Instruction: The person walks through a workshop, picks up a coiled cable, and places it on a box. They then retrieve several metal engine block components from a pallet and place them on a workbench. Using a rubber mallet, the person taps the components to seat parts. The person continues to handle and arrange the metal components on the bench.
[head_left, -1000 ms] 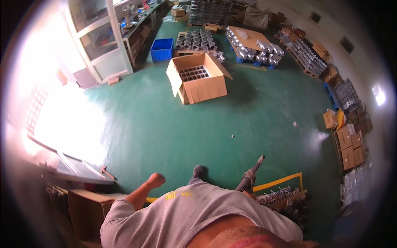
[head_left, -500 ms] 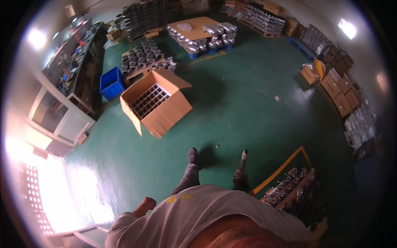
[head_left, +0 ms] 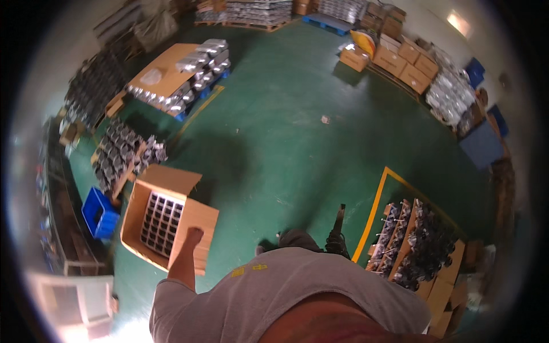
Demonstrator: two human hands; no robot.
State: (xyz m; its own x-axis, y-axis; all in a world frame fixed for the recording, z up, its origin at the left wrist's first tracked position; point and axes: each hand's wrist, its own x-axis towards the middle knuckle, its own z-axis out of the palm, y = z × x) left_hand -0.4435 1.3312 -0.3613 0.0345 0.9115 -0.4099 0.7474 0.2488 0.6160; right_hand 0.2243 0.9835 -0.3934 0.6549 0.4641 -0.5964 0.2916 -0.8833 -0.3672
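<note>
My bare left hand (head_left: 195,235) hangs over the near flap of an open cardboard box (head_left: 200,220); its fingers look curled, with nothing visible in them. Whether it touches the flap, I cannot tell. Inside the box a grid of dividers (head_left: 163,223) forms many dark cells. To the right of my body, my right hand (head_left: 336,244) shows as a small dark shape, apparently gloved. It is closed around a long, narrow dark tool (head_left: 341,212) that points forward; its exact kind is unclear.
Dark metal parts (head_left: 420,246) stand in cardboard rows at the right, beside a yellow floor line (head_left: 372,220). A blue crate (head_left: 100,212) is beyond the box at left. Farther off are a pallet of silvery parts (head_left: 209,60) and stacked cartons (head_left: 403,63).
The view has turned right and I stand nearer the box. My left hand has swung forward over its flap. The narrow tool remains at my right side.
</note>
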